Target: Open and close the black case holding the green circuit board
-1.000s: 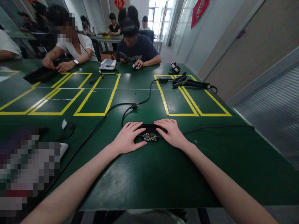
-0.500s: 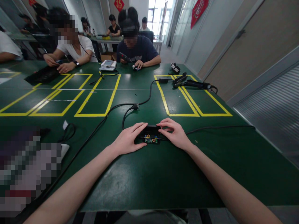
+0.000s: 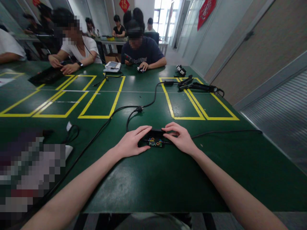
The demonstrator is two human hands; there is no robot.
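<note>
In front of me on the green table lies an opened black power adapter with its circuit board [image 3: 155, 142] showing, copper coils and blue parts on it. Behind the board stands the black plastic cover [image 3: 157, 132], tilted up. My left hand [image 3: 130, 142] grips the adapter's left end, thumb at the near side and fingers along the far edge. With bent fingers and thumb, my right hand [image 3: 179, 138] pinches the cover's right end. Black cord leaves the case on both sides; one ends in a plug [image 3: 139, 109].
A long black cable [image 3: 96, 134] crosses the table on my left, near a blurred-out flat item [image 3: 38, 169]. Yellow tape rectangles [image 3: 189, 118] mark the tabletop. Black tools [image 3: 199, 87] lie at the far right. Co-workers sit across the table.
My head view has shifted slightly, moving the scene a little to the right. Both hands keep the same hold on the adapter and cover.
</note>
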